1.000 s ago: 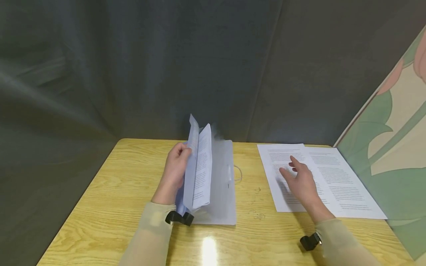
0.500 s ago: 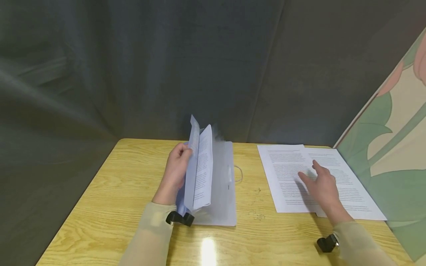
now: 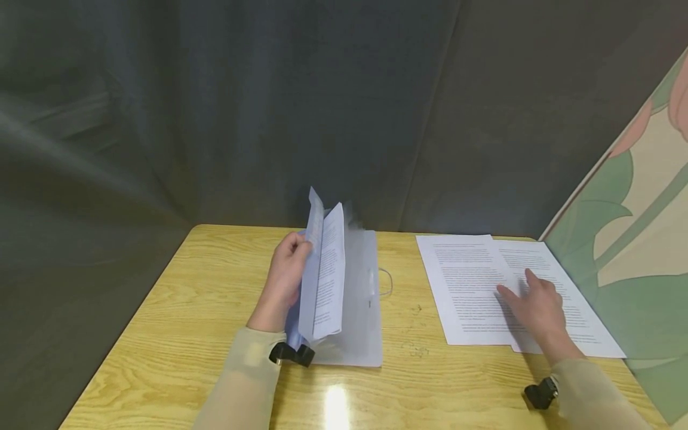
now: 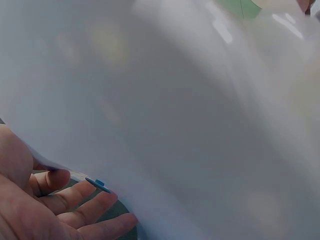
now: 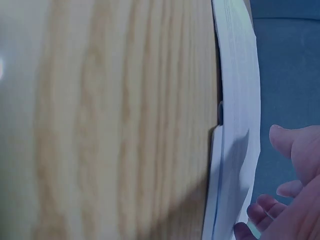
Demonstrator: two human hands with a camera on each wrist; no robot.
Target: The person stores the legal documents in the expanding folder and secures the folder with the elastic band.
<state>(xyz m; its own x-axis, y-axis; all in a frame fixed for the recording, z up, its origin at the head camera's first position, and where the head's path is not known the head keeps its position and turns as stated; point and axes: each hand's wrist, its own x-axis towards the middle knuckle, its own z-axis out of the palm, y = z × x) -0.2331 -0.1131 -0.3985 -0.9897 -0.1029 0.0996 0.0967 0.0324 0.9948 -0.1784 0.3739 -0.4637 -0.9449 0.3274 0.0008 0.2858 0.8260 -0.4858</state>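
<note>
A translucent file folder (image 3: pixel 361 316) stands partly open at the middle of the table. Printed sheets (image 3: pixel 329 275) show between its raised cover and its back. My left hand (image 3: pixel 282 272) grips the edge of that cover and holds it up. In the left wrist view the folder's pale plastic fills most of the frame, with a small blue fastener (image 4: pixel 98 185) at its edge beside my fingers. Over two overlapping printed pages, my right hand (image 3: pixel 540 307) hovers with fingers spread and nothing held. The left page (image 3: pixel 457 269) overlaps the right page (image 3: pixel 583 325).
A thin loop of cord (image 3: pixel 389 280) sticks out at the folder's right side. The wooden table (image 3: pixel 177 310) ends at a dark curtain (image 3: pixel 301 107) behind. A flower-patterned panel (image 3: pixel 634 239) stands along the right side, close to the pages.
My right hand has moved right, from over the left page to over the right page. The left hand stays on the folder's cover, which is held up as before.
</note>
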